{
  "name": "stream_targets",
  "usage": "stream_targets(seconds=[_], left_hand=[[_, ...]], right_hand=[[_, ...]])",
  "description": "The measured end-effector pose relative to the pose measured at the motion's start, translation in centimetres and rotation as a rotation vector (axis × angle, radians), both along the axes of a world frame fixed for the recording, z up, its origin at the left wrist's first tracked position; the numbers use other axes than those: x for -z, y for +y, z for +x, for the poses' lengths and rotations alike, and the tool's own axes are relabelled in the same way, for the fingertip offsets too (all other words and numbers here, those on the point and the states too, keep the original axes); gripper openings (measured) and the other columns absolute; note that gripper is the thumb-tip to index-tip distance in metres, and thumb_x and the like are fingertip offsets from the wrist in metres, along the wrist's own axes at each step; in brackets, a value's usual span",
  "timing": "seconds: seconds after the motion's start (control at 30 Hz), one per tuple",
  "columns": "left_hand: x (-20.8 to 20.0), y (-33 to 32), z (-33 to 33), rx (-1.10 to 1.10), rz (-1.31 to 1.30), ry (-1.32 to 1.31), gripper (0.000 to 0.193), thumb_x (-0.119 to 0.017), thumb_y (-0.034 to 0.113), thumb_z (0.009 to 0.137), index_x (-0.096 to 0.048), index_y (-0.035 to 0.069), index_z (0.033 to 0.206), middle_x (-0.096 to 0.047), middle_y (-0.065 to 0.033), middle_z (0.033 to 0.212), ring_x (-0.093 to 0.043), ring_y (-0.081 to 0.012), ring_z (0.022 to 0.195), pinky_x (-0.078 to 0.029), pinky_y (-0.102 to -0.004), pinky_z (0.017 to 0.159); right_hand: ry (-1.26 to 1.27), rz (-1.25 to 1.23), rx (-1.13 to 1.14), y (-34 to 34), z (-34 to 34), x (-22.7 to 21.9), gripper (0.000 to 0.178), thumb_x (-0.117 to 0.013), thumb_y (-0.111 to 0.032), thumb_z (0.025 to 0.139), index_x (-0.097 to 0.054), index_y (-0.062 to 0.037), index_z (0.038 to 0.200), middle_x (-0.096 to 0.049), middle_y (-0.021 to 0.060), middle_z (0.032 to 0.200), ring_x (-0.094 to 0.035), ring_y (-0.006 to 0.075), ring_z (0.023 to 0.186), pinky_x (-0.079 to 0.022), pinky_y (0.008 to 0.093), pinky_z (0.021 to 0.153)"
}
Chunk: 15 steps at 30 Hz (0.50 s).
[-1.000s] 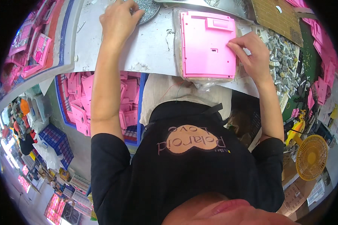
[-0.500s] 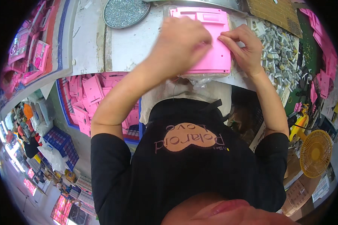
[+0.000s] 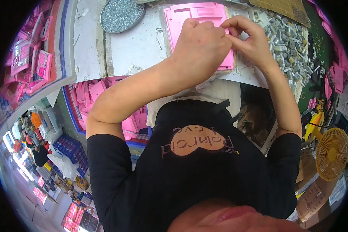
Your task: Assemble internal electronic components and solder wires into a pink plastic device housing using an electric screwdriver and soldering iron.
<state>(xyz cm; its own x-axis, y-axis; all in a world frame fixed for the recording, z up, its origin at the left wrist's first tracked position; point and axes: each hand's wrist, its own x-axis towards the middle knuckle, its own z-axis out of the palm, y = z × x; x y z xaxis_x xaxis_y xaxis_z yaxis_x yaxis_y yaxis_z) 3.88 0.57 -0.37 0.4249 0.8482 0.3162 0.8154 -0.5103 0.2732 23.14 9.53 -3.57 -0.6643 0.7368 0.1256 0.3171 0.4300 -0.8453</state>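
Observation:
A pink plastic housing panel (image 3: 183,16) lies flat on a pad on the white worktable, with slots and small holes in its face. Over its middle, my left hand (image 3: 203,50) is closed, fingers curled toward the right; it covers much of the panel. My right hand (image 3: 253,42) comes in at the panel's right edge, thumb and forefinger brought together in a pinch close to the left fingertips. Whatever lies between the fingers of either hand is hidden or too small to make out.
A round dish of small metal screws (image 3: 121,14) stands at the far left. Small silvery motors (image 3: 286,46) with white parts are heaped at right. Pink parts fill a crate (image 3: 129,123) below the table, and more lie at the left (image 3: 21,54). A yellow fan (image 3: 331,154) stands lower right.
My left hand has moved right across the panel, up to the right fingertips. The right hand has shifted slightly up and left. The whole view has shifted a little.

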Motion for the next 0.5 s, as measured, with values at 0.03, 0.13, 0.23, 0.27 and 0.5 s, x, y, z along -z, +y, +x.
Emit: stream_targets(seconds=[0.03, 0.13, 0.23, 0.27, 0.5], left_hand=[[-0.2, -0.2, -0.1, 0.002, -0.010, -0.010, 0.013, -0.074, 0.014, 0.081, -0.070, 0.011, 0.093, -0.064, -0.0010, 0.081, -0.063, -0.0230, 0.085, -0.042, -0.0414, 0.078], [-0.8, -0.5, -1.6, -0.017, -0.036, -0.091, 0.016, -0.076, 0.015, 0.082, -0.071, 0.011, 0.096, -0.067, -0.0006, 0.085, -0.066, -0.0226, 0.085, -0.044, -0.0395, 0.079], [-0.8, -0.1, -7.2, -0.211, -0.105, -0.271, 0.020, -0.078, 0.015, 0.084, -0.074, 0.008, 0.102, -0.073, -0.0039, 0.095, -0.070, -0.0201, 0.086, -0.051, -0.0335, 0.073], [0.0, 0.1, -10.1, -0.364, -0.007, -0.322, 0.022, -0.078, 0.014, 0.086, -0.076, 0.008, 0.107, -0.073, -0.0057, 0.096, -0.070, -0.0192, 0.086, -0.054, -0.0303, 0.070], [3.4, 0.1, -20.2, -0.837, -0.037, 0.100, 0.032, -0.078, 0.036, 0.083, -0.077, 0.011, 0.103, -0.071, -0.0110, 0.113, -0.067, -0.0308, 0.100, -0.049, -0.0464, 0.092]], right_hand=[[0.004, 0.047, 0.001, 0.0, 0.0, -0.2, 0.023, -0.078, -0.009, 0.086, -0.071, -0.0020, 0.107, -0.058, -0.0018, 0.079, -0.052, 0.0090, 0.076, -0.046, 0.0254, 0.073], [-0.009, 0.193, 0.054, 0.6, 0.1, -1.4, 0.022, -0.078, -0.010, 0.087, -0.073, -0.0028, 0.108, -0.060, -0.0017, 0.082, -0.055, 0.0096, 0.078, -0.048, 0.0258, 0.074], [0.062, 0.177, 0.181, 2.5, 0.4, -2.9, 0.016, -0.074, -0.011, 0.091, -0.073, -0.0023, 0.105, -0.067, 0.0009, 0.088, -0.060, 0.0134, 0.087, -0.049, 0.0298, 0.080], [0.123, 0.120, 0.240, 3.5, 0.2, -3.6, 0.013, -0.071, -0.011, 0.094, -0.072, -0.0013, 0.103, -0.070, 0.0028, 0.090, -0.061, 0.0166, 0.094, -0.048, 0.0340, 0.084], [0.159, 0.062, 0.001, 7.5, 0.2, -6.7, 0.019, -0.077, -0.012, 0.091, -0.074, -0.0038, 0.107, -0.067, -0.0009, 0.089, -0.061, 0.0098, 0.080, -0.050, 0.0253, 0.077]])
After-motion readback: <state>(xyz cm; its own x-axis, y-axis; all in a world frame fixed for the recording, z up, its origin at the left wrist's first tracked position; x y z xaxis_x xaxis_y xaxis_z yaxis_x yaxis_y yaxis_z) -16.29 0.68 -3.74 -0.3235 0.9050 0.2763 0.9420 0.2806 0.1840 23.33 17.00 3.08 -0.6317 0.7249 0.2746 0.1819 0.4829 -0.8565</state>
